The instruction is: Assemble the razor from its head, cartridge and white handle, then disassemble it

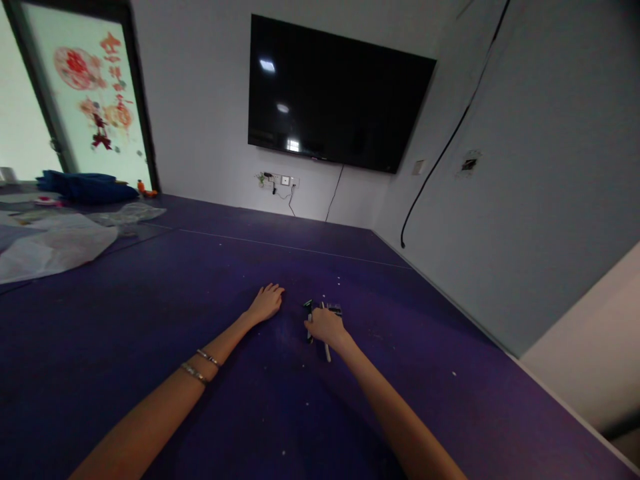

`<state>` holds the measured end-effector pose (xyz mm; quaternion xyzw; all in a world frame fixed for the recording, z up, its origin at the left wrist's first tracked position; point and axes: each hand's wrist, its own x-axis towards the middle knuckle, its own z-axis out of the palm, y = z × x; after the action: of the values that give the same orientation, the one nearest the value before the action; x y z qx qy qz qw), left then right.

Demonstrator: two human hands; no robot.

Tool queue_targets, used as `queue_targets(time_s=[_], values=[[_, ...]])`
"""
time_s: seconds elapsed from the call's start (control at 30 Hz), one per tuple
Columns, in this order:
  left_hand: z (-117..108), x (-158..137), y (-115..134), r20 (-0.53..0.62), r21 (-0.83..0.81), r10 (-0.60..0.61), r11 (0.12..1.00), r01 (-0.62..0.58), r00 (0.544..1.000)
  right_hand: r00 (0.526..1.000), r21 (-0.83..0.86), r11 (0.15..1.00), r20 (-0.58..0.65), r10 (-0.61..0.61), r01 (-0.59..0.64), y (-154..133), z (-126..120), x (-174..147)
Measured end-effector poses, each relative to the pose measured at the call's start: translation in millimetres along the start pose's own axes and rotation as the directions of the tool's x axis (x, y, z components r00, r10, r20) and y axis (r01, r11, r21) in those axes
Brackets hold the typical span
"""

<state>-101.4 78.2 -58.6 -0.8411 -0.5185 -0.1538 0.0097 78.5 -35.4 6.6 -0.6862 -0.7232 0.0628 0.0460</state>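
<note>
My left hand (267,303) lies palm down on the purple surface (215,393), fingers stretched out and nothing in them. To its right, my right hand (326,325) is closed at the handle of a dark-headed razor (309,328). The razor's head points away from me. Under the same hand runs a thin white stick (328,353), its two ends showing beyond the hand; what kind of tool it is I cannot tell. A small dark, shiny item (335,309) lies just past my knuckles, partly covered. Most of my right fingers are hidden.
White scraps (453,373) dot the purple surface. Plastic sheeting (60,247) and dark blue cloth (87,187) lie at the far left. A black cable (445,148) hangs along the right wall. A television (335,93) is mounted ahead, above wall sockets (285,181).
</note>
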Motion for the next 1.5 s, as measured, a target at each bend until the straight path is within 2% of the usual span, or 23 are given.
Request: queue_targets(time_s=[0.23, 0.33, 0.4, 0.5, 0.67, 0.77, 0.83, 0.9, 0.93, 1.03, 1.13, 1.3, 1.5], values=[[4, 4, -4, 0.003, -0.015, -0.003, 1.0, 0.003, 1.0, 1.0, 0.015, 1.0, 0.009, -0.01, 0.01, 2, 1, 0], [6, 5, -4, -0.01, -0.018, -0.028, 0.999, 0.028, 1.0, 1.0, 0.038, 0.999, -0.028, 0.004, -0.003, 15, -5, -2], [6, 5, -3, -0.028, -0.023, -0.026, 0.999, 0.026, 0.999, 0.998, 0.055, 0.998, -0.059, 0.019, -0.016, 36, -13, -5], [3, 4, -3, -0.05, -0.028, -0.002, 1.0, 0.001, 0.999, 0.996, 0.084, 0.996, -0.079, 0.044, -0.037, 86, -24, -14], [-6, 5, -3, -0.081, -0.025, 0.02, 0.999, -0.022, 0.996, 0.974, 0.051, 0.981, -0.116, 0.193, -0.189, 176, -29, -38], [-19, 3, 11, -0.174, 0.007, 0.102, 0.995, -0.102, 0.98, 0.956, 0.031, 0.96, -0.086, 0.279, -0.277, 211, -26, -50], [-29, -2, 32, -0.216, 0.039, 0.124, 0.992, -0.118, 0.969, 0.95, 0.025, 0.953, -0.077, 0.302, -0.301, 223, -24, -54], [-38, -9, 58, -0.197, 0.062, 0.118, 0.992, -0.108, 0.973, 0.948, 0.022, 0.95, -0.065, 0.311, -0.31, 229, -21, -56], [-42, -13, 73, -0.154, 0.059, 0.112, 0.993, -0.104, 0.982, 0.948, 0.02, 0.95, -0.059, 0.313, -0.312, 230, -20, -57], [-47, -24, 111, 0.072, 0.049, 0.06, 0.997, -0.064, 0.996, 0.948, 0.011, 0.949, -0.042, 0.316, -0.315, 234, -17, -55], [-47, -31, 136, 0.135, 0.092, 0.052, 0.994, -0.064, 0.99, 0.95, 0.0, 0.95, -0.027, 0.312, -0.312, 237, -15, -53], [-42, -33, 154, 0.235, 0.09, 0.008, 0.995, -0.03, 0.972, 0.943, -0.02, 0.945, -0.066, 0.326, -0.328, 236, -22, -54], [-39, -32, 159, 0.269, 0.059, -0.009, 0.998, -0.007, 0.963, 0.947, 0.001, 0.957, -0.144, 0.286, -0.289, 210, -32, -57]])
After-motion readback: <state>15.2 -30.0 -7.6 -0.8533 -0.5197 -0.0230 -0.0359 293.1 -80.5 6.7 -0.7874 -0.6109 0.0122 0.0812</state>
